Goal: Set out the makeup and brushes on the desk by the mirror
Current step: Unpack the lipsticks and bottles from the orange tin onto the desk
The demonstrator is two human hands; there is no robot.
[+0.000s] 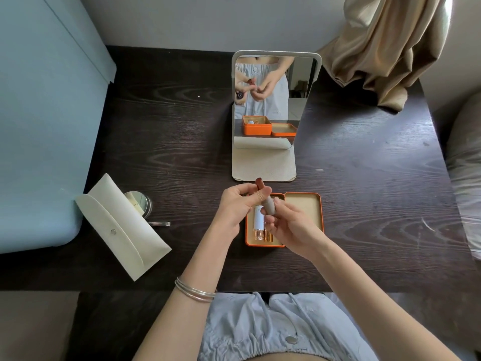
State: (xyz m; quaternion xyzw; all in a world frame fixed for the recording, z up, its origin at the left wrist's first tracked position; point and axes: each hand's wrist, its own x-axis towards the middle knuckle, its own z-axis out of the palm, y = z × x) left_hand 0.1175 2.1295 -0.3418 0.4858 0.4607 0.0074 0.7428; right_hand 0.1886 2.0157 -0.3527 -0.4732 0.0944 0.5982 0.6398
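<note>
fingers: both hands [235, 204] [291, 225] clamped on one lipstick [265, 198]
spot: just above orange tin [303, 220], near mirror [268, 105]

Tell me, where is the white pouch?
The white pouch lies on the desk's left side, beside a round compact, left of the orange tin.

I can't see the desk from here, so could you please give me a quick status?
Both hands on the lipstick, left hand at its top, right hand on the base. Orange tin open below, bottles inside. Nothing blocking the mirror.
</note>
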